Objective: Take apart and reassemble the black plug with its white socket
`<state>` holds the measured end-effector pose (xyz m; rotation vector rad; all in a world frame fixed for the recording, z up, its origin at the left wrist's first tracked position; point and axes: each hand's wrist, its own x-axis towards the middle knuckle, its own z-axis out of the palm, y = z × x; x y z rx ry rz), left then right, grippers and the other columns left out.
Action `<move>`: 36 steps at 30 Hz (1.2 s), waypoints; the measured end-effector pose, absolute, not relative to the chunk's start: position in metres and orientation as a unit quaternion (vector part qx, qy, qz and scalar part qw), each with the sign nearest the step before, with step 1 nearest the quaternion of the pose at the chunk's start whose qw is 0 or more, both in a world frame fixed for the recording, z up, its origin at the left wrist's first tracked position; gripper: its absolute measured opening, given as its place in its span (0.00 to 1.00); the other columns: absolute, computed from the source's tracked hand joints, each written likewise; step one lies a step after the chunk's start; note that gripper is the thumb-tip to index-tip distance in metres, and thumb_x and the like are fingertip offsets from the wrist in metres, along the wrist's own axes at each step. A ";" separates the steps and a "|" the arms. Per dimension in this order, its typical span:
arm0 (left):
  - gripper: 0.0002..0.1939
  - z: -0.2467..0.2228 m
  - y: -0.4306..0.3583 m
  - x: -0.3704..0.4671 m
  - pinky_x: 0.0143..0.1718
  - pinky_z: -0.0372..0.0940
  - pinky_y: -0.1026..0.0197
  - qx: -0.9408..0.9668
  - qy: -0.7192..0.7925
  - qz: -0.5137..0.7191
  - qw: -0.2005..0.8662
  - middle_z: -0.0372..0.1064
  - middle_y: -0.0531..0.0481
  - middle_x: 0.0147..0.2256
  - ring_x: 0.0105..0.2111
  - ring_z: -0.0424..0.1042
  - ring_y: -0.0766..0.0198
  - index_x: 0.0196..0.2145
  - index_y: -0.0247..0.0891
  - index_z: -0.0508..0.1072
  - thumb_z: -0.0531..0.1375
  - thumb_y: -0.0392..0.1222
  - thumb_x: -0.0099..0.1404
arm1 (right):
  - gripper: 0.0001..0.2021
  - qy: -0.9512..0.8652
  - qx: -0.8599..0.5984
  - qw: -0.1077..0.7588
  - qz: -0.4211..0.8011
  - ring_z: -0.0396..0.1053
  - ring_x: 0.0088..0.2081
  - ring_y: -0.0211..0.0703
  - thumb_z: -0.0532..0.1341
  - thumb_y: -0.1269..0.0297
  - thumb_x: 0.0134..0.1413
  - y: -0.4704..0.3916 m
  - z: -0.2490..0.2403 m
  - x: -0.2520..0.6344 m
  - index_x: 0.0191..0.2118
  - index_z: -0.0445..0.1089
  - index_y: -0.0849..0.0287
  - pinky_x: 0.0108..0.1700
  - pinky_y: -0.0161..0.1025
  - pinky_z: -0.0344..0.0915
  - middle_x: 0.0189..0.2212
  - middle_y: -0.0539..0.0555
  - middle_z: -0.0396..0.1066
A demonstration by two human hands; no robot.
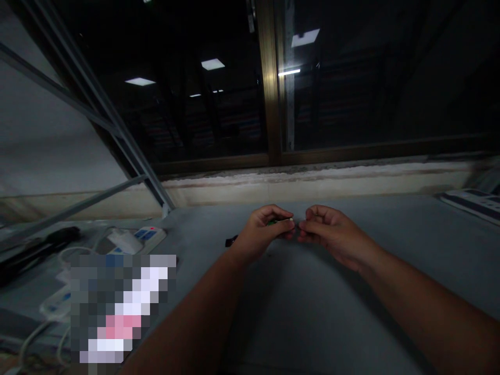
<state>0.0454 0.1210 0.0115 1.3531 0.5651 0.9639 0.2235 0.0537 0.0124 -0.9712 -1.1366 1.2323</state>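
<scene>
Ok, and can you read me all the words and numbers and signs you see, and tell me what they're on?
None can be read.
Power strip: any print is too small and blurred.
Pale panel at the right edge: any markings are too blurred.
Small green item in the left hand: mostly hidden, no readable marks.
Pixelated patch: covered by blocks, nothing readable.

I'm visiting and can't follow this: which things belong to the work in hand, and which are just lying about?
In use:
small green piece, mostly hidden, in the left hand
right hand close by

Apparently lying about:
white-and-blue plastic power strip
white plastic plug
long black object
</scene>
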 end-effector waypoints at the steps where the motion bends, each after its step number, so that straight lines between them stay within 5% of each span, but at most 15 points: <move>1: 0.16 0.014 0.122 0.044 0.31 0.71 0.62 0.591 0.250 0.426 0.638 0.77 0.49 0.31 0.27 0.77 0.65 0.34 0.33 0.79 0.77 0.39 0.49 | 0.24 -0.495 -0.417 0.564 0.513 0.76 0.32 0.43 0.73 0.47 0.45 0.056 0.010 0.223 0.36 0.63 0.56 0.40 0.42 0.75 0.29 0.50 0.73; 11: 0.09 0.037 0.148 0.016 0.37 0.71 0.66 0.459 0.273 0.609 0.586 0.75 0.53 0.32 0.31 0.75 0.70 0.36 0.34 0.77 0.71 0.32 0.57 | 0.06 -0.738 -0.473 0.422 0.232 0.69 0.38 0.46 0.65 0.65 0.55 0.065 -0.022 0.219 0.39 0.73 0.58 0.43 0.46 0.65 0.37 0.54 0.73; 18: 0.02 0.035 0.165 -0.001 0.37 0.74 0.59 0.383 0.285 0.679 0.557 0.74 0.51 0.37 0.36 0.75 0.64 0.38 0.32 0.75 0.65 0.33 0.68 | 0.15 -0.840 -0.442 0.304 0.078 0.63 0.57 0.56 0.61 0.71 0.62 0.060 -0.010 0.171 0.54 0.73 0.62 0.62 0.53 0.58 0.54 0.60 0.72; 22: 0.03 0.033 0.169 -0.005 0.39 0.74 0.58 0.356 0.291 0.692 0.557 0.74 0.50 0.39 0.38 0.76 0.63 0.39 0.32 0.75 0.64 0.35 0.69 | 0.19 -0.875 -0.430 0.218 0.043 0.63 0.59 0.60 0.61 0.73 0.62 0.087 0.000 0.131 0.58 0.71 0.64 0.62 0.58 0.58 0.55 0.63 0.72; 27: 0.04 0.033 0.173 -0.009 0.39 0.74 0.58 0.318 0.298 0.703 0.562 0.74 0.50 0.38 0.37 0.75 0.63 0.38 0.32 0.75 0.65 0.36 0.69 | 0.09 -0.905 -0.404 0.125 0.055 0.72 0.50 0.49 0.63 0.69 0.66 0.124 0.005 0.094 0.50 0.74 0.61 0.57 0.54 0.67 0.46 0.56 0.75; 33: 0.08 0.035 0.172 -0.010 0.38 0.74 0.58 0.285 0.306 0.699 0.580 0.73 0.50 0.37 0.35 0.74 0.64 0.38 0.33 0.74 0.63 0.42 0.71 | 0.17 -0.899 -0.410 0.137 0.072 0.71 0.51 0.51 0.65 0.75 0.56 0.101 0.017 0.114 0.52 0.75 0.61 0.56 0.46 0.68 0.48 0.60 0.72; 36: 0.10 0.032 0.170 -0.005 0.37 0.74 0.58 0.289 0.311 0.672 0.607 0.73 0.49 0.38 0.35 0.74 0.64 0.40 0.33 0.74 0.62 0.44 0.72 | 0.23 -0.884 -0.423 0.177 0.087 0.70 0.51 0.47 0.60 0.73 0.61 0.075 0.026 0.156 0.61 0.68 0.53 0.56 0.43 0.67 0.51 0.57 0.69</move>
